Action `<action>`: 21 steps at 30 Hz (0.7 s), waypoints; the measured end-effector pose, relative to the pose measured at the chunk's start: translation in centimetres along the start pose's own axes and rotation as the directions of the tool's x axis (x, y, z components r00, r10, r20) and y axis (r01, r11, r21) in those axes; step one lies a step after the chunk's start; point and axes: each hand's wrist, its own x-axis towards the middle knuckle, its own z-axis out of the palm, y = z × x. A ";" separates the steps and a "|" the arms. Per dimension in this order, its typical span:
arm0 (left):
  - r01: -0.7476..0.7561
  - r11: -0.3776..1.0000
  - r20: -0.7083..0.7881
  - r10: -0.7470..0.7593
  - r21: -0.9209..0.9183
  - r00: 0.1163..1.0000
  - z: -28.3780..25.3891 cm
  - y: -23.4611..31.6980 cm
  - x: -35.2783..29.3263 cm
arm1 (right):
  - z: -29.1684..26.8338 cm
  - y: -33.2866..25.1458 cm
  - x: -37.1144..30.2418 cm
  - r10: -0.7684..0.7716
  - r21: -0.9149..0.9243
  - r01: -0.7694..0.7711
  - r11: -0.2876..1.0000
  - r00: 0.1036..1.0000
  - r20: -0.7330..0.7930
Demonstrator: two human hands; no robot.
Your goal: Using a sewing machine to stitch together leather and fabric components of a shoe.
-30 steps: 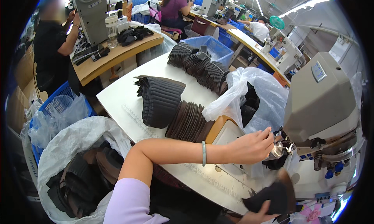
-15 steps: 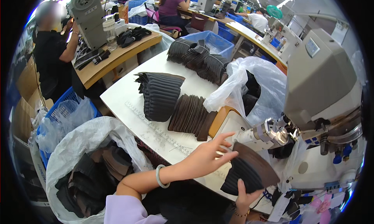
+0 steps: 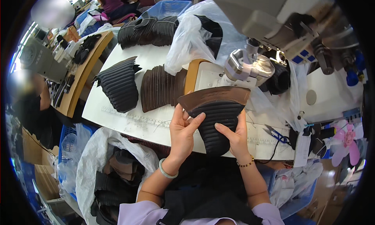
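Note:
A fan-shaped, ribbed black padded piece with a curved brown band [image 3: 214,127] is held up in front of me, its brown edge at the top. My left hand [image 3: 183,133] pinches its left side, thumb on the face. My right hand [image 3: 235,137] grips the right side, thumb also on the ribs; the fingers behind the piece are hidden. Just beyond it is the sewing machine's shiny metal arm end [image 3: 247,66]. On the white table lie a fanned stack of ribbed black pieces [image 3: 119,86] and a row of brown pieces [image 3: 162,88].
More stacked dark pieces [image 3: 146,32] stand at the table's far end, before a blue crate [image 3: 168,8]. Clear plastic bags [image 3: 187,43] sit beside the machine. Blue-handled thread snips [image 3: 277,135] lie at right. Below left, a white sack [image 3: 88,162] holds dark pieces. A co-worker sits far left.
The ribbed piece has swung left and upright, centred before me. My left hand, earlier open above it, now grips its left side. My view has turned to the right.

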 end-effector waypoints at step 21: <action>-0.003 0.998 -0.017 0.002 -0.065 1.000 -0.1 -0.9 -0.6 | -0.5 0.4 -0.6 -0.065 0.023 0.064 0.998 0.997 0.036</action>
